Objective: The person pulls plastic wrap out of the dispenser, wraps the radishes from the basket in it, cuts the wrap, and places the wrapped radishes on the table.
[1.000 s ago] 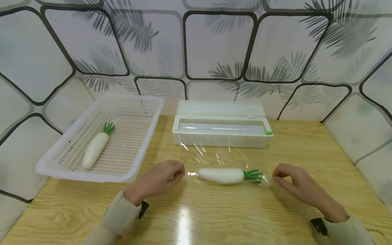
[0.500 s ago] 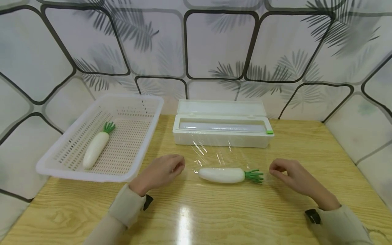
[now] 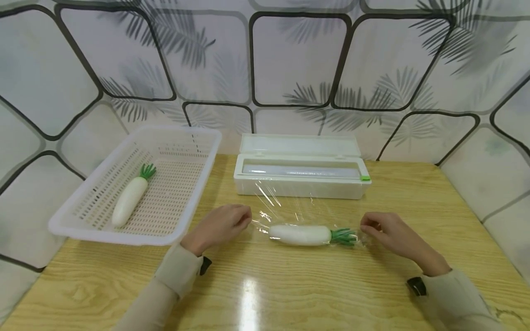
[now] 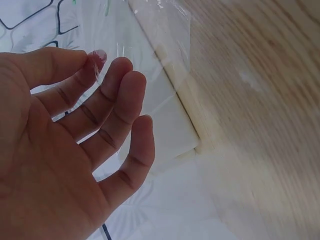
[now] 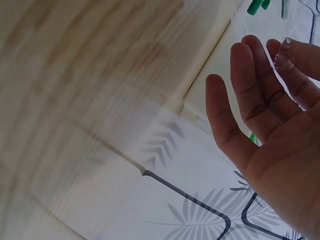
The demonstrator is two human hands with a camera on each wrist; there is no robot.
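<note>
A white radish with green stem tops (image 3: 301,235) lies crosswise on the wooden table. Clear cling film (image 3: 285,210) stretches toward the hands from a white dispenser box (image 3: 299,188), overlapping the radish. Beyond the radish's pointed end, my left hand (image 3: 223,226) pinches one corner of the film; the left wrist view shows thumb and index fingertip pressed on the film (image 4: 170,35), the other fingers loosely bent. Near the green tops, my right hand (image 3: 399,236) pinches the opposite corner between thumb and index finger, as the right wrist view shows.
On the left stands a white perforated basket (image 3: 124,237) holding a second radish (image 3: 130,200). The dispenser's lid (image 3: 299,145) is raised at the back, with a green slider (image 3: 365,178) at its right end. A patterned wall covering (image 3: 298,64) surrounds the table.
Both hands have shifted slightly away from the body, and the right hand has come a little inward. The cling film moved with them; the radish stays nearly in place.
</note>
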